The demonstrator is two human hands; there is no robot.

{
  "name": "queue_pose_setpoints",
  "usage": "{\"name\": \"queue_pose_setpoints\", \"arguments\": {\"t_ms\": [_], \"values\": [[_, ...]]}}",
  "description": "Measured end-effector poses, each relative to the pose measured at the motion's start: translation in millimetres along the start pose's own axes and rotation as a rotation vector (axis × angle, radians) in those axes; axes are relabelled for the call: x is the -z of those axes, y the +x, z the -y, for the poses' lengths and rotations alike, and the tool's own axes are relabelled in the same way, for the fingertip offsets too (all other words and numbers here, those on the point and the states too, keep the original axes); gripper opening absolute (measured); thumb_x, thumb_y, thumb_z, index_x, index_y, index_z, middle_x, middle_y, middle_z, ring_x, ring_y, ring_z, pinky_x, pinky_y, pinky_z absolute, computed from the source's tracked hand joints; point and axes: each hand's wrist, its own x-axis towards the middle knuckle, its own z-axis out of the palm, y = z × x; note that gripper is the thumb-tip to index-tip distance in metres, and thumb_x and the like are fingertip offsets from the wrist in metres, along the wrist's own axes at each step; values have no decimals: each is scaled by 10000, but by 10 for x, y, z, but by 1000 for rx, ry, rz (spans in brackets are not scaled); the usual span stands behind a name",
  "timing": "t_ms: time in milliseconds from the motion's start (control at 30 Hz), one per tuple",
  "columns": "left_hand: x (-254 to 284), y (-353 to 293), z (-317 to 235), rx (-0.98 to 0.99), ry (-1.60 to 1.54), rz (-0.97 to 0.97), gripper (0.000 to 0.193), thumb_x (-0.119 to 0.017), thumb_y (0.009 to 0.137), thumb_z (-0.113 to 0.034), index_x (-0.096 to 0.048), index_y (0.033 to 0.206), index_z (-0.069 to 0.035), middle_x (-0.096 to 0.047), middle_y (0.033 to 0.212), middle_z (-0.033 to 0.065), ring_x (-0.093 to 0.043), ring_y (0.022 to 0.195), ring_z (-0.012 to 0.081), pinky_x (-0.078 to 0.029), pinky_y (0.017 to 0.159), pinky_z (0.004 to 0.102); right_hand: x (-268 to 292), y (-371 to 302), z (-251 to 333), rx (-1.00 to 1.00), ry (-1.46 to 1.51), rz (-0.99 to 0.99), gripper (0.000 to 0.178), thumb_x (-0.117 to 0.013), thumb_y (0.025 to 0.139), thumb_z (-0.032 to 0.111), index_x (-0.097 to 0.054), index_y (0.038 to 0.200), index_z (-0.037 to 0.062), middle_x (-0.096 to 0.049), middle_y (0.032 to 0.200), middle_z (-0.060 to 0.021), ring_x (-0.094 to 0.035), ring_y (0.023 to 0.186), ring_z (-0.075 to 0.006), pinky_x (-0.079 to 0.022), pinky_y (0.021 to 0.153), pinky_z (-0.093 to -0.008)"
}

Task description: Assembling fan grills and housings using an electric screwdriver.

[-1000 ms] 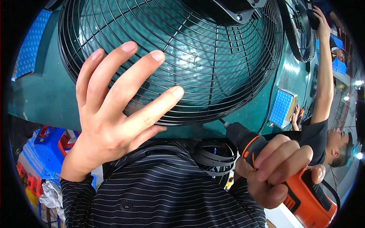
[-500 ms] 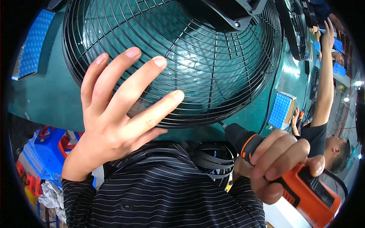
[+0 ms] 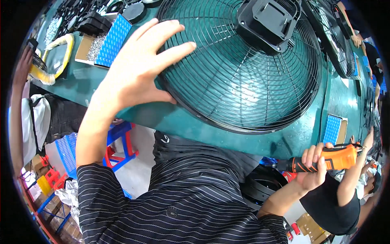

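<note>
Two hands (image 3: pixel 136 75) (image 3: pixel 315 168), one power driver (image 3: pixel 342 157)

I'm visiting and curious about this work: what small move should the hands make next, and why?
Perhaps close the left hand on the edge of the black wire guard: its fingers are spread there, not curled around it, while the right hand grips the orange power tool, apart from the guard.

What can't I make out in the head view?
- Head: middle of the orange power tool, covered by the right hand.
- Head: far side of the wire fan guard, cut off by the upper edge.
- Head: whether the left hand touches that guard; it blocks the view there.
- Head: small metal pieces in the open box, too small to identify.
</note>
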Motion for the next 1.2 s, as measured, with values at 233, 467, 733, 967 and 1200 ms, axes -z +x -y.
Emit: {"name": "queue_pose_setpoints", "arguments": {"t_ms": [233, 467, 733, 967, 1200], "values": [[-265, 116, -677, -71, 6, -136, 911, -832, 539, -570, -610, 1294, -113, -491, 1332, 180, -478, 1244, 405, -346, 1103, 566, 81, -118, 52, 77, 88, -120, 447, -570, 897, 84, -424, 1310, -2, -470, 818, -63, -434, 583, -117, -383, 538, -265], [396, -359, 171, 444, 128, -455, 225, -678, 845, -1, -644, 1066, 22, -648, 1050, 155, -639, 935, 270, -495, 817, 330, -122, -78, 168, 559, -221, -213, 348, -543, 922, 103, -404, 1225, 3, -453, 814, -55, -418, 608, -126, -363, 566, -270], [878, -604, 947, 756, 268, 220, 190, -744, 723, -224, -735, 839, -74, -701, 821, 163, -691, 799, 334, -534, 735, 444, -309, 22, 42, 675, -518, -259, 374, -523, 873, 24, -404, 1216, -67, -474, 762, -100, -461, 556, -151, -422, 544, -282], [709, -391, 1033, 828, 399, 395, 138, -743, 663, -180, -734, 766, -89, -712, 801, 152, -707, 803, 329, -559, 714, 446, -372, 15, 111, 605, -425, -311, 401, -541, 945, 94, -388, 1257, -107, -483, 754, -81, -468, 620, -138, -404, 613, -272], [851, -458, 909, 854, 370, 227, 145, -622, 762, -174, -737, 820, -107, -707, 830, 150, -699, 805, 337, -549, 720, 449, -379, 31, 210, 548, -179, -358, 343, -615, 843, -39, -458, 1147, -51, -522, 741, -111, -449, 551, -158, -397, 502, -285]]}}
